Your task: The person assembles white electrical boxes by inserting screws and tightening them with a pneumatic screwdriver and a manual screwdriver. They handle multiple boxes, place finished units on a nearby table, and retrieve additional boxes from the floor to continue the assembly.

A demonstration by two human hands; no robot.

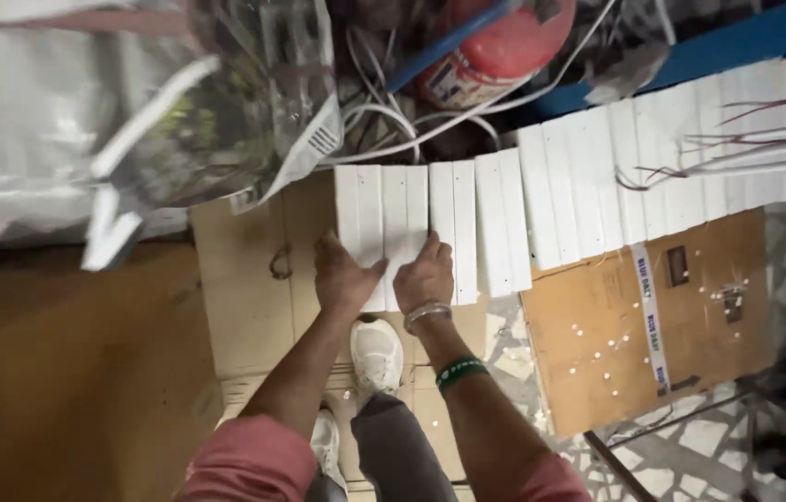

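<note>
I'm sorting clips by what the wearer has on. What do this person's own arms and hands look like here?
Both arms are bare from the upper arm down, with pinkish-red short sleeves at the bottom of the view. The right hand has a silver metal bangle at the wrist and a green band with light markings further up the forearm. The left hand shows no gloves, rings or bands.

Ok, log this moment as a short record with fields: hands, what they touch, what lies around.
left hand: left hand flat on the white strips, palm down
right hand: right hand resting on the same strips, metal bangle and green band on the arm
strips: white slats laid side by side in a row running right and upward
support: cardboard sheet beneath
beyond: red cylinder, white cables, foil bag
floor: white shoe below the hands
</note>
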